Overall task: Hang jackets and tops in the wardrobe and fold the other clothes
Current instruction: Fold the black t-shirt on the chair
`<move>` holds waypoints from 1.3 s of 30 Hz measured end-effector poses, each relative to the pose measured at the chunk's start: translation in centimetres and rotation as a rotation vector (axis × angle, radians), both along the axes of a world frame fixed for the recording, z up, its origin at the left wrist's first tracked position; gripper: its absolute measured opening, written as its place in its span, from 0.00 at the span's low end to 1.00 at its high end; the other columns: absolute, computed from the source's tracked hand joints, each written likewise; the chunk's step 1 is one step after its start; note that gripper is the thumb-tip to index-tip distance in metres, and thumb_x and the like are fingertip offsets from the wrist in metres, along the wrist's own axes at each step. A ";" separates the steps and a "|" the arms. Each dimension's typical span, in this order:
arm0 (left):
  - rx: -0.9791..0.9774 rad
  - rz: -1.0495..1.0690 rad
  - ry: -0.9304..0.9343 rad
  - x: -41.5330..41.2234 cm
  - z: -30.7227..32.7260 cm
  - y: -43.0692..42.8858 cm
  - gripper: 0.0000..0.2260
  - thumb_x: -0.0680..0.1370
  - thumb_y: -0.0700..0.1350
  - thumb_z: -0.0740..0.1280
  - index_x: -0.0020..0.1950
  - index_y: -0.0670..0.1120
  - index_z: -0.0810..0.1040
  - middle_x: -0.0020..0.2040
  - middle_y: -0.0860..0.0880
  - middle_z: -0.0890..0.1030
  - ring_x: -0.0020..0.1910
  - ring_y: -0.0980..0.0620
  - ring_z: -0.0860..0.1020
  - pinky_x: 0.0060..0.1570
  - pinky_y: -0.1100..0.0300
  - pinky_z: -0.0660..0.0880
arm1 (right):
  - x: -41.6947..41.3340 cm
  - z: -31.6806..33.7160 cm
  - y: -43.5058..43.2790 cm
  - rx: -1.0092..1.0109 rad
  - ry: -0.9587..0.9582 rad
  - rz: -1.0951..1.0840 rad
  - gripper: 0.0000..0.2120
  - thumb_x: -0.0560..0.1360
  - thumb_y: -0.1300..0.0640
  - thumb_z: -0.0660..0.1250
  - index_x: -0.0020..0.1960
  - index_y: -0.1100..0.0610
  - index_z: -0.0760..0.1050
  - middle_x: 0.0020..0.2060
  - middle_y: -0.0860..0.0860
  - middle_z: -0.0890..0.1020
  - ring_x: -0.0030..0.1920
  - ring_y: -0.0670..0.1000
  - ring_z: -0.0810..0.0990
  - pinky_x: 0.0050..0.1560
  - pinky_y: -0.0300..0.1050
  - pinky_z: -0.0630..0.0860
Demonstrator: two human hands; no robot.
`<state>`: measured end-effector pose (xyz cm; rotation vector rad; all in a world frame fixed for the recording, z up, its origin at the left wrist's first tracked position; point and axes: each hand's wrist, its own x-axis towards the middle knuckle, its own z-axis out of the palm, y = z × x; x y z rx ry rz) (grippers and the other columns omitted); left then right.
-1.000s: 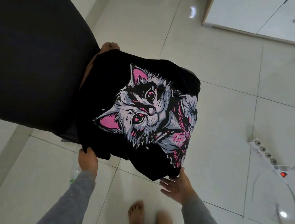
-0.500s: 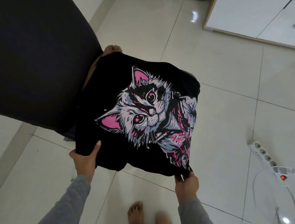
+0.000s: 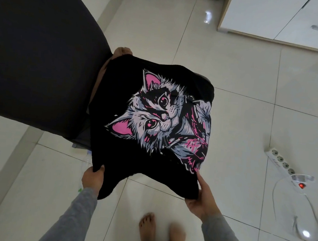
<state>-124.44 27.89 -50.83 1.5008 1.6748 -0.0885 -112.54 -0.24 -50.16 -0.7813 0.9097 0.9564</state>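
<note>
Grey sleeves (image 3: 74, 214) reach forward above bare feet (image 3: 146, 225) on the tiled floor (image 3: 239, 126). The left hand (image 3: 92, 178) has its fingers curled round the near-left corner of the black shirt (image 3: 150, 169), thumb on top. The right hand (image 3: 203, 200) clasps the near-right edge, thumb along the cloth and fingers underneath. Between them the near edge sags in a curve.

The shirt is held up over the floor, its far end draped over a brown support (image 3: 122, 50) (I cannot tell what it is), just beside a big dark bulk (image 3: 41, 63) on the left. Its long axis runs from the hands away toward that support, leaning a little left. The cat print (image 3: 154, 116) faces up, ears pointing left and away, chin toward the right. Which end is the collar I cannot tell.

Risks, as I judge them:
- The far end could slide off the support if the hands pull toward the body, and the cloth would drop to the floor.
- The slack right side, bunched under the print, may fold in crooked and crease.
- A loose flap hangs by the left wrist and could catch.

Farther right, a white power strip (image 3: 282, 164) lies on the floor with its cord trailing near, a trip hazard on any step that way. A white cabinet (image 3: 276, 19) stands beyond.
</note>
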 end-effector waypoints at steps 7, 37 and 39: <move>0.206 0.136 -0.057 0.4 1.6 0.0 0.14 0.82 0.45 0.56 0.53 0.34 0.74 0.50 0.35 0.77 0.53 0.37 0.75 0.53 0.50 0.70 | -0.1 -0.3 -0.5 -0.214 -0.114 -0.154 0.03 0.74 0.58 0.64 0.45 0.52 0.75 0.40 0.47 0.78 0.39 0.45 0.75 0.42 0.38 0.67; 0.142 0.258 -0.441 12.8 11.7 7.0 0.16 0.78 0.45 0.62 0.59 0.36 0.78 0.57 0.41 0.79 0.57 0.44 0.77 0.63 0.51 0.71 | 7.6 8.3 -1.9 -1.151 -0.101 -0.231 0.13 0.69 0.63 0.62 0.51 0.61 0.80 0.43 0.59 0.81 0.36 0.56 0.74 0.30 0.38 0.67; 0.134 0.236 -0.369 15.2 11.4 7.7 0.16 0.79 0.44 0.61 0.60 0.35 0.76 0.57 0.42 0.78 0.57 0.44 0.76 0.62 0.52 0.71 | 9.3 7.8 -1.9 -1.140 -0.070 -0.243 0.14 0.68 0.64 0.62 0.51 0.62 0.80 0.39 0.57 0.78 0.31 0.55 0.71 0.28 0.38 0.65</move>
